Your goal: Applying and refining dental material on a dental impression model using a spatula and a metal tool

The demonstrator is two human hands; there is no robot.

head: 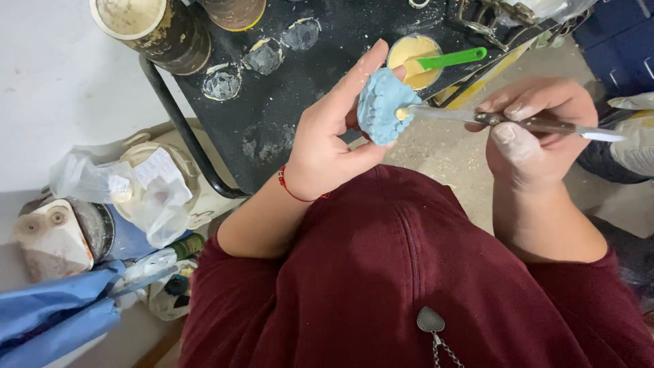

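Head view: left hand (pixel 327 146) fingers pinch blue dental cast (pixel 383 105) above black table (pixel 293 75). Right hand (pixel 538 129) fingers grip metal spatula (pixel 518 123), tip touching cast. Behind: cup of yellow paste (pixel 409 58), green stick (pixel 453 58); nothing between.

Matt blue plaster cast (pixel 379 105), shiny metal spatula (pixel 477 117), glossy green plastic stirrer (pixel 451 58), dusty black table (pixel 320 82).

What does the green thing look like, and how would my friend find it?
Start at the black, paste-spattered table at the top of the picture. Near its right edge, just above the left hand and its blue tooth-shaped mould, sits a small cup of yellow paste. The green spatula lies across that cup, the only bright green thing there; the right hand holds a metal tool instead.
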